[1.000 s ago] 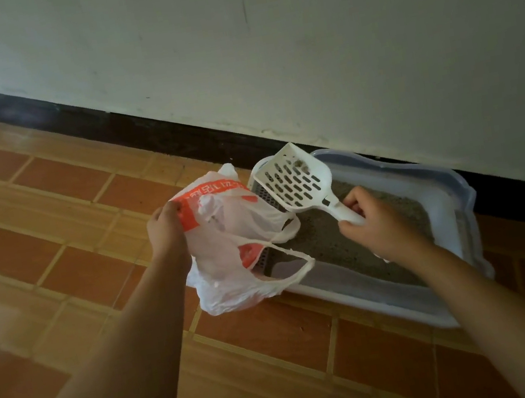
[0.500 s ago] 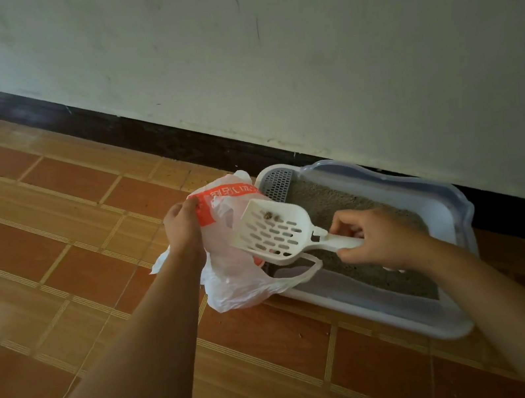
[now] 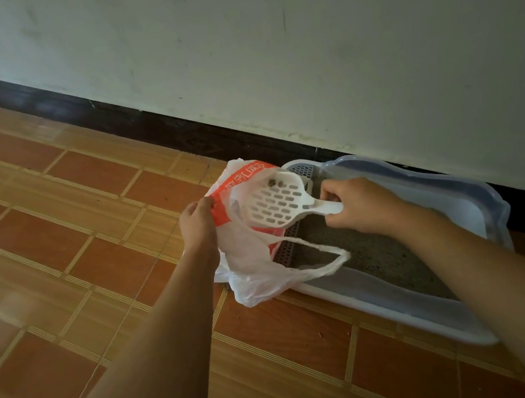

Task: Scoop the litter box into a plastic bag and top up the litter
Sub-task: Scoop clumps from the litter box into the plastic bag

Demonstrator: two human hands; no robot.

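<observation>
Now: scoop carried to the bag mouth

Head view. Item 1, white slotted scoop (image 3: pixel 277 204): a second ago raised above the litter box (image 3: pixel 457 208), since moved left, its bowl at the open mouth of the plastic bag (image 3: pixel 252 270). Long axis near level, bowl to the left, handle to the right; small dark clumps near the bowl's far end.
Item 2, right hand (image 3: pixel 364 206): fingers curled tight round the handle.
Item 3, left hand (image 3: pixel 197 220): fingers pinched on the bag's orange-printed rim, as before.
Item 4, grey litter (image 3: pixel 367 254): inside the box, against the wall.
</observation>
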